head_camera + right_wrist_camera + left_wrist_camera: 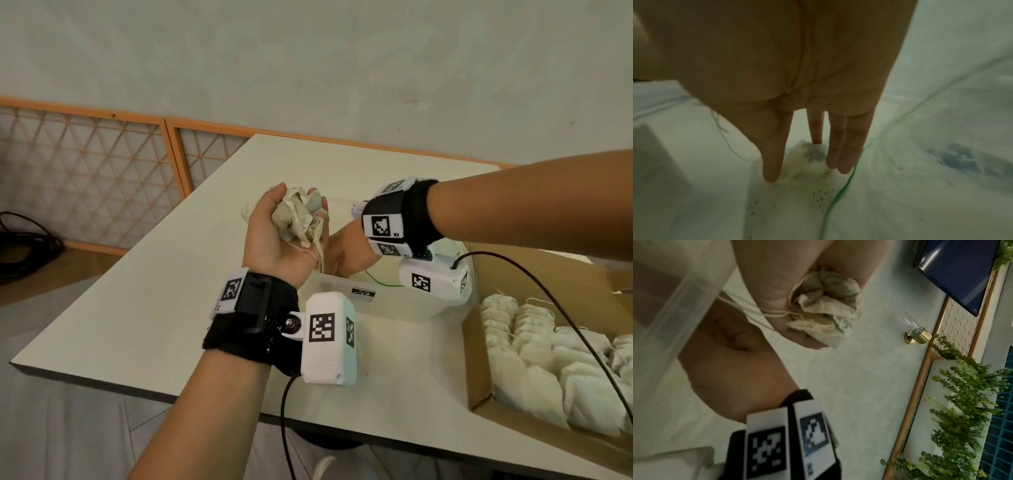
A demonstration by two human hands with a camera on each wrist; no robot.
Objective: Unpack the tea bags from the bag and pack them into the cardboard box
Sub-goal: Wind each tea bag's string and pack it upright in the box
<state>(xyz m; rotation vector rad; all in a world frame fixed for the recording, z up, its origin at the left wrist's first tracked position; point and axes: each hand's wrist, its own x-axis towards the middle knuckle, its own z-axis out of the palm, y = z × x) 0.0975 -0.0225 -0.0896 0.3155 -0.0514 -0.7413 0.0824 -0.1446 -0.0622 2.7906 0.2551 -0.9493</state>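
My left hand (270, 233) is held palm up above the table and grips a crumpled bunch of beige tea bags (299, 216), whose strings dangle; the fingers curl round the bunch (826, 305). My right hand (346, 255) reaches down into the clear plastic bag (394, 303). Its fingers (846, 146) are straight and their tips touch a tea bag (803, 172) lying at the bag's bottom. The brown cardboard box (476, 370) stands at the right and holds rows of several tea bags (548, 359).
A black cable (561, 315) from my right wrist camera runs over the box. The white table (137, 308) has its front edge near my body. A wooden lattice screen (85, 178) and coiled dark cables (24, 246) are at the left.
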